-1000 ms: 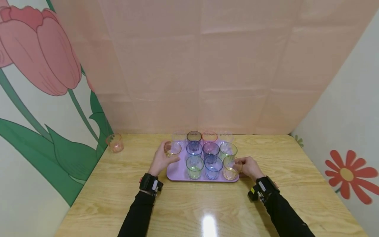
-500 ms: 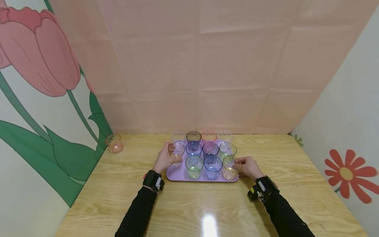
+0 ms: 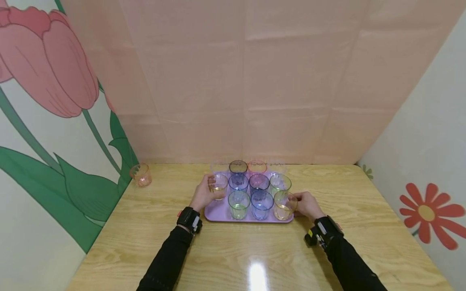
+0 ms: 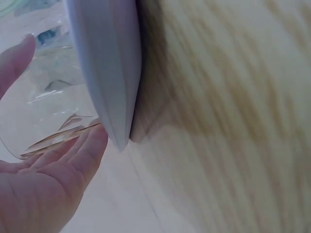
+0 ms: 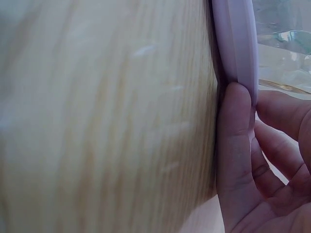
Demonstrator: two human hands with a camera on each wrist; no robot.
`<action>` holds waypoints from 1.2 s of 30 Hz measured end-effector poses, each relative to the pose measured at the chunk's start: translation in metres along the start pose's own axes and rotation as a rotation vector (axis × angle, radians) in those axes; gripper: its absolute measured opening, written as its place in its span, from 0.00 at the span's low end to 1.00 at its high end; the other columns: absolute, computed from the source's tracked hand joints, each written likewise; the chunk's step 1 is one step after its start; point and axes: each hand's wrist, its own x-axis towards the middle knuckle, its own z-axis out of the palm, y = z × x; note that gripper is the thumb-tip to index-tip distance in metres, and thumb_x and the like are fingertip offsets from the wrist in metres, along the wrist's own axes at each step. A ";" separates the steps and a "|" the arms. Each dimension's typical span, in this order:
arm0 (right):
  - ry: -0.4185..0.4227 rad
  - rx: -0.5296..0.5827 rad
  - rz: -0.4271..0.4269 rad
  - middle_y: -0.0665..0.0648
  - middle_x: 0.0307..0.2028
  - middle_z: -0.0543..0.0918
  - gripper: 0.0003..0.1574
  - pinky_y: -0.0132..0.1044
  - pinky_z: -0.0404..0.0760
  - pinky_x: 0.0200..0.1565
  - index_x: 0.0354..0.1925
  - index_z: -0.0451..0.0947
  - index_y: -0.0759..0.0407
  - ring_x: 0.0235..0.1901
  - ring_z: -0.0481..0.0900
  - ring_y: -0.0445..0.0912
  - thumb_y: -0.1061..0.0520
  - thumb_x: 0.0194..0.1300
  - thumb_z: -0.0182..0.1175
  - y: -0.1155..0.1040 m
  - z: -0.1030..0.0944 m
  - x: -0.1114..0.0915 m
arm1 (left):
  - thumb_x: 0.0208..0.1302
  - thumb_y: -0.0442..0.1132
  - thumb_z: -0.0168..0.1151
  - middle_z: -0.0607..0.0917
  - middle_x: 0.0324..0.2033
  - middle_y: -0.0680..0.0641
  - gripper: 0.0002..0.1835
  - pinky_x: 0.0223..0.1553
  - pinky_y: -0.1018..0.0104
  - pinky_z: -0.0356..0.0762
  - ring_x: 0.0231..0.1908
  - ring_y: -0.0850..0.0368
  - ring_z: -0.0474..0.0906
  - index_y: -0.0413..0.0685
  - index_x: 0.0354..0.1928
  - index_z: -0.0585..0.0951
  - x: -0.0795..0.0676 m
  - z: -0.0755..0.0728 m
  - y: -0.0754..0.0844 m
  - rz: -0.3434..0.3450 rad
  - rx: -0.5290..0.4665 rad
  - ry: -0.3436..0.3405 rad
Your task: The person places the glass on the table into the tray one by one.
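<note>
My left hand (image 3: 204, 193) holds a clear amber-rimmed glass (image 3: 220, 186) at the left side of the lilac tray (image 3: 215, 213). In the left wrist view, the fingers (image 4: 73, 158) curve round that glass close to its base, low beside the tray rim; whether the base touches the tray cannot be told. At the tray's right edge, my right hand (image 3: 307, 205) pinches the rim, with one fingertip (image 5: 237, 97) against the outer side. Right next to it stands a yellow glass (image 3: 282, 213). A green glass (image 3: 238, 208) and a blue glass (image 3: 262, 208) fill the front row.
Several more tinted glasses stand in rows behind, among them a dark blue one (image 3: 238, 184), a purple one (image 3: 259, 184) and a pale green one (image 3: 280, 184). A pink glass (image 3: 142, 177) stands alone at the table's far left. The wooden table (image 3: 225, 250) meets a pink-covered backdrop (image 3: 233, 89).
My left hand has moved slightly to the right with the amber-rimmed glass, bringing it over the tray's left side. The right hand has stayed at the tray's right edge.
</note>
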 end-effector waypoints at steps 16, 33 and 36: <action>0.010 0.002 -0.012 0.68 0.43 0.83 0.25 0.43 0.88 0.32 0.54 0.77 0.81 0.31 0.84 0.46 0.65 0.64 0.66 0.001 0.003 -0.001 | 0.53 0.37 0.80 0.75 0.62 0.34 0.44 0.53 0.49 0.78 0.54 0.41 0.76 0.42 0.69 0.64 0.002 0.000 -0.001 -0.046 0.026 -0.015; 0.001 -0.001 0.014 0.69 0.43 0.82 0.26 0.44 0.88 0.33 0.55 0.76 0.81 0.30 0.84 0.45 0.64 0.65 0.66 0.000 0.001 -0.001 | 0.52 0.37 0.81 0.74 0.63 0.32 0.49 0.53 0.47 0.79 0.54 0.38 0.76 0.42 0.72 0.61 0.001 -0.001 0.002 -0.051 0.031 -0.026; -0.001 0.003 0.017 0.69 0.43 0.82 0.26 0.44 0.88 0.33 0.56 0.76 0.81 0.30 0.84 0.46 0.64 0.65 0.66 0.000 0.001 -0.001 | 0.50 0.34 0.81 0.72 0.65 0.30 0.52 0.55 0.46 0.78 0.57 0.36 0.75 0.41 0.74 0.59 0.000 -0.005 0.003 -0.044 0.009 -0.048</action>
